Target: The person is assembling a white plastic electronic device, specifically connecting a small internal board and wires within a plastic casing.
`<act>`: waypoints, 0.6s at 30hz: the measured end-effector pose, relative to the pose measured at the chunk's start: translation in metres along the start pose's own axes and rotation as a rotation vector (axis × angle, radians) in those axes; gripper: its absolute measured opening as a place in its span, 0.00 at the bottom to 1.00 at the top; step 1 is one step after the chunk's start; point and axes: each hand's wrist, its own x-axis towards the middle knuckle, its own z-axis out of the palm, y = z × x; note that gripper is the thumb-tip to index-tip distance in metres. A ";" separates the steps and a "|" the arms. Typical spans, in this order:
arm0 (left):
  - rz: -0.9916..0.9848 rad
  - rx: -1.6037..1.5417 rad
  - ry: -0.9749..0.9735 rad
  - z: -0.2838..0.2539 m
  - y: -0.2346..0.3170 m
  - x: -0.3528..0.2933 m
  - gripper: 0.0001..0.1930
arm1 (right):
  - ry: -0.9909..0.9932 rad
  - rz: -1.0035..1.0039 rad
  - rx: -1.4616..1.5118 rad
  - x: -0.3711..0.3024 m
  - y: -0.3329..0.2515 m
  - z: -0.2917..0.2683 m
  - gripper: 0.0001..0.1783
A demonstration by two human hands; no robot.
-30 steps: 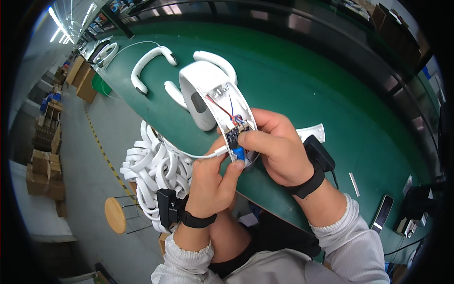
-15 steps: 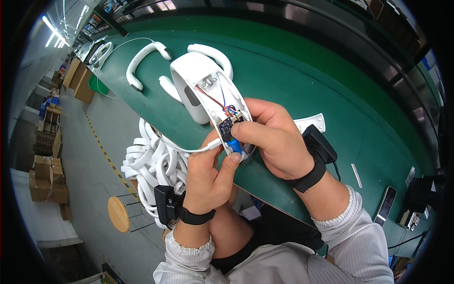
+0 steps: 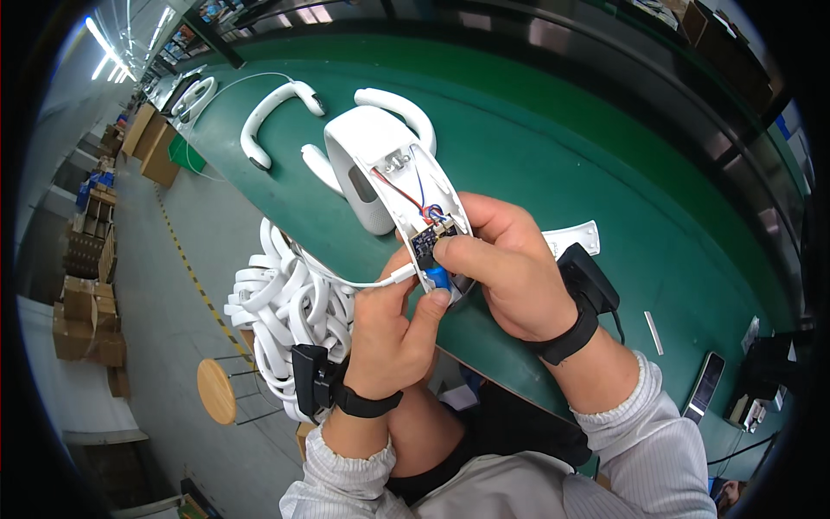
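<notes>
Between my hands is a curved white device, its housing open along the inner side. Inside it a small dark circuit board, red and blue wires and a blue cylindrical part show. My left hand grips the near end, thumb beside the blue part, fingers partly hidden behind. At the housing's left edge, by that hand's index finger, sits a white cable plug. My right hand holds the other side, thumb pressed on the board, remaining fingers mostly hidden behind the housing.
White curved pieces lie on the green table. A white cover piece, a thin white strip and a phone are on the right. Many white bands hang in a heap off the left edge, above a round stool.
The whole view has shifted slightly, so hands, device and table appear a little further right and down. Both hands keep their grip, with the right thumb still on the board.
</notes>
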 end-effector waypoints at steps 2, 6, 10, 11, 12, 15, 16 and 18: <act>0.019 -0.019 -0.008 0.000 0.000 0.000 0.18 | -0.001 -0.005 0.000 0.000 0.000 0.001 0.13; 0.066 -0.022 0.031 0.002 -0.006 -0.001 0.19 | 0.000 -0.006 -0.017 0.001 0.002 0.001 0.13; 0.112 -0.020 0.034 0.003 -0.006 0.001 0.18 | 0.004 -0.023 -0.028 0.001 0.003 -0.001 0.13; 0.088 -0.034 0.032 0.003 -0.005 0.001 0.18 | 0.003 -0.022 -0.017 0.001 0.003 0.000 0.12; 0.062 -0.047 0.029 0.003 -0.004 0.001 0.18 | 0.003 -0.020 -0.005 0.001 0.003 0.000 0.12; 0.087 -0.013 0.040 0.003 -0.003 0.001 0.18 | -0.008 -0.017 0.005 0.000 0.002 0.000 0.12; 0.086 -0.013 0.039 0.003 -0.003 0.001 0.18 | -0.008 -0.017 0.005 0.001 0.002 0.000 0.12; 0.062 -0.017 0.027 0.003 -0.003 0.001 0.18 | -0.011 -0.015 0.017 0.001 0.002 0.000 0.12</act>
